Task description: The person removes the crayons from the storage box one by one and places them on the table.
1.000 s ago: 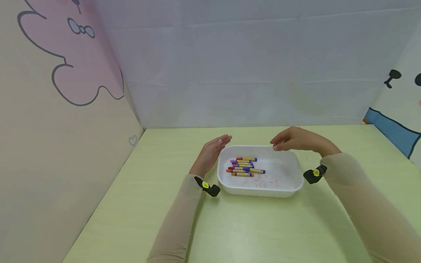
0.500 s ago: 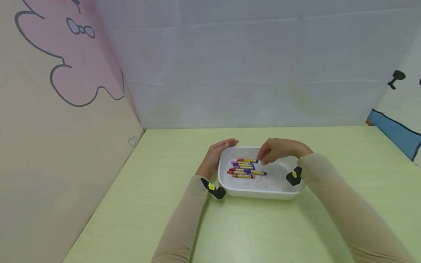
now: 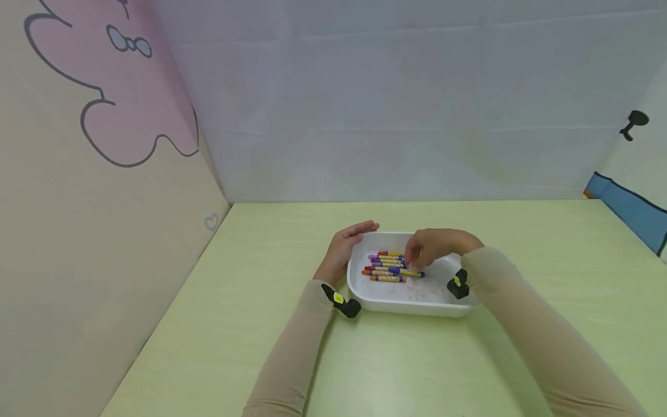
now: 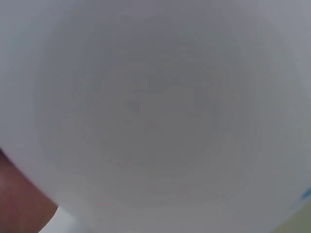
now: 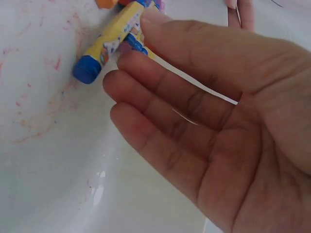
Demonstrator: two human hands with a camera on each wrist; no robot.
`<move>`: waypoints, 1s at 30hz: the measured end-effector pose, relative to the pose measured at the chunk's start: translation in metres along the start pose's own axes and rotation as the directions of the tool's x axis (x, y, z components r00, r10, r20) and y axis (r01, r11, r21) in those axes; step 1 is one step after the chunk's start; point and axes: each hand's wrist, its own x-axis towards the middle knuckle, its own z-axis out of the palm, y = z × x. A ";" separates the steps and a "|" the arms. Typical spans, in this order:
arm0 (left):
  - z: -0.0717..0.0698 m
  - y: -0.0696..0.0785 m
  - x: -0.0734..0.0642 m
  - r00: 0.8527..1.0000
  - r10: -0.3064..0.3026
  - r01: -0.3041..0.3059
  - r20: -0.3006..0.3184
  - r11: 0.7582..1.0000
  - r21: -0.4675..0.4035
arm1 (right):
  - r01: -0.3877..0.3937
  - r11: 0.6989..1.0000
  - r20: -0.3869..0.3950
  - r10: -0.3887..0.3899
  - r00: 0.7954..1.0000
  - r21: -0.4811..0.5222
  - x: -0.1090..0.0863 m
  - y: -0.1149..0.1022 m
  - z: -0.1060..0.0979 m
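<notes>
A white plastic tray (image 3: 411, 308) holds several wax crayons (image 3: 387, 279) in yellow wrappers, grouped toward its left side. My left hand (image 3: 337, 255) rests at the tray's back left corner, fingers straight along the outside, thumb at the rim. In the left wrist view the tray's pale wall (image 4: 160, 107) fills nearly everything. My right hand (image 3: 435, 246) reaches down into the tray. Its thumb touches a yellow-wrapped crayon with a blue end (image 5: 88, 69), lying slanted across others; the index finger is hidden, so I cannot tell whether it is pinched. The other fingers are loosely bent.
Coloured crayon marks (image 5: 53, 63) streak the tray floor. The tray stands on a light green table (image 3: 417, 365). A white backdrop (image 3: 396, 104) rises behind it, and a wall with a pink cartoon figure (image 3: 135, 110) stands at the left.
My right hand has moved left and down, from above the tray's back right to the crayons. My left hand has moved slightly right, up against the tray.
</notes>
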 end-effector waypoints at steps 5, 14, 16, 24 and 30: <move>0.003 0.000 0.001 0.998 0.030 -0.030 -0.050 1.000 -0.006 | -0.031 1.000 0.003 0.031 1.000 0.002 0.006 0.001 0.005; 0.003 0.000 0.005 0.996 0.034 -0.036 -0.083 0.999 -0.016 | -0.039 0.997 -0.031 0.037 0.999 -0.066 0.012 -0.002 0.010; 0.002 0.000 0.005 0.998 0.023 -0.024 -0.066 1.000 -0.011 | -0.038 0.996 -0.035 0.035 0.999 -0.077 0.012 -0.001 0.011; 0.000 -0.001 0.005 0.999 0.021 -0.021 -0.042 1.000 -0.001 | 0.037 0.996 -0.045 -0.041 0.998 -0.082 0.009 0.004 0.010; -0.001 -0.003 0.005 0.999 0.022 -0.021 -0.047 0.999 0.024 | 0.058 0.998 -0.064 -0.060 0.996 -0.041 0.006 0.006 0.010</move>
